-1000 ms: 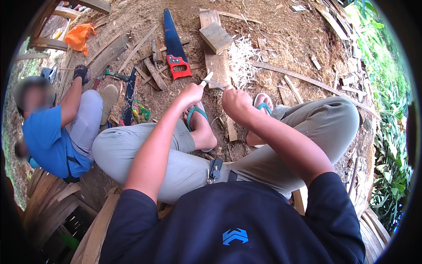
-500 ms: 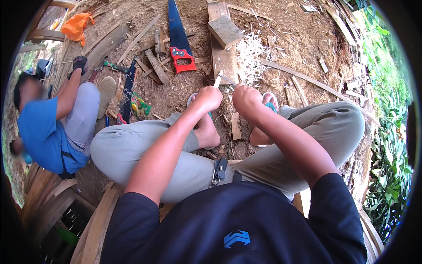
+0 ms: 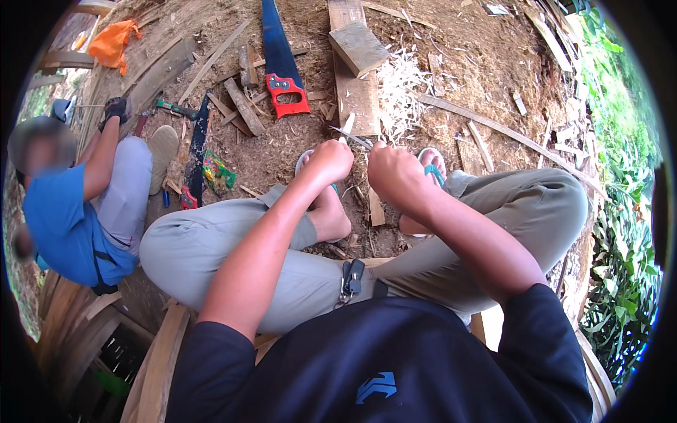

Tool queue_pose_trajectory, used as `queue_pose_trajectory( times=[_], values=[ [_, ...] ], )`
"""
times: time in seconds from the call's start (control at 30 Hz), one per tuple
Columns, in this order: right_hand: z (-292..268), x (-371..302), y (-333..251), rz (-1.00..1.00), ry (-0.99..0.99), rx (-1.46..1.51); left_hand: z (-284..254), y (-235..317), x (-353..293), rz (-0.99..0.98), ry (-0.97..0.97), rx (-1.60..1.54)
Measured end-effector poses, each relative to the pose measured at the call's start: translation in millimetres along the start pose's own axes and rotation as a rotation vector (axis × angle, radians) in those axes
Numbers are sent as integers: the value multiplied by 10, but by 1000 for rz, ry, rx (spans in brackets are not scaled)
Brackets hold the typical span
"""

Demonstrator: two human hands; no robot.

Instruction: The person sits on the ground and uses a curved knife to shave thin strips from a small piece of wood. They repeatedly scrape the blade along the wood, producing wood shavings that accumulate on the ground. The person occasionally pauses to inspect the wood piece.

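Note:
My left hand (image 3: 332,160) is closed around a short pale stick of wood (image 3: 348,124), whose end points up and away from me. A knife (image 3: 350,135) is gripped in my right hand (image 3: 397,174); its thin blade reaches leftward across the stick, and the handle is hidden in my fist. Both hands are close together above the ground between my feet. Just past them lies a wooden plank (image 3: 355,99) with a wood block (image 3: 360,47) on top. White shavings (image 3: 400,92) are heaped along the plank's right side.
A handsaw with a red handle (image 3: 288,95) lies left of the plank. Farther left are a dark-bladed saw (image 3: 195,158), a hammer (image 3: 176,109) and an orange bag (image 3: 115,44). A person in a blue shirt (image 3: 60,218) sits at the left. A long wood strip (image 3: 493,127) crosses the right side.
My right hand has shifted slightly left and nearer to me, and the knife blade now lies across the stick, its tip past it. The seated person's head has come farther into view.

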State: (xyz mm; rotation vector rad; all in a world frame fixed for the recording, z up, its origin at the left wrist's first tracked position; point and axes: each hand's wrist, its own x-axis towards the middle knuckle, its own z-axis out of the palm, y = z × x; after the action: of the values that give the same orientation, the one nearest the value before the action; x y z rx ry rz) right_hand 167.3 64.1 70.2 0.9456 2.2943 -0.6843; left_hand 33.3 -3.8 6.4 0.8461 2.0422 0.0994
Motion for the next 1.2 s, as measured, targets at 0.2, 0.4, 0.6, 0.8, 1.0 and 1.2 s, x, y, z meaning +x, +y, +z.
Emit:
queue_pose_trajectory(
  times=[0.2, 0.4, 0.6, 0.8, 1.0, 1.2],
  values=[
    [167, 396, 26, 99, 48, -106, -46, 67, -46, -29, -26, 26],
    [420, 689, 107, 120, 78, -105, -309, 209, -185, -150, -173, -180],
    [440, 703, 267, 84, 189, 16, -210, 70, -146, -131, -137, -179],
    [-17, 64, 135, -93, 107, -46, -292, 42, -109, -80, -96, -33],
    [-132, -235, -59, -156, 89, -224, -118, 12, -79, 163, -26, 254],
    [82, -161, -158, 82, 51, -254, -32, 134, -284, 88, 3, 164]
  ],
)
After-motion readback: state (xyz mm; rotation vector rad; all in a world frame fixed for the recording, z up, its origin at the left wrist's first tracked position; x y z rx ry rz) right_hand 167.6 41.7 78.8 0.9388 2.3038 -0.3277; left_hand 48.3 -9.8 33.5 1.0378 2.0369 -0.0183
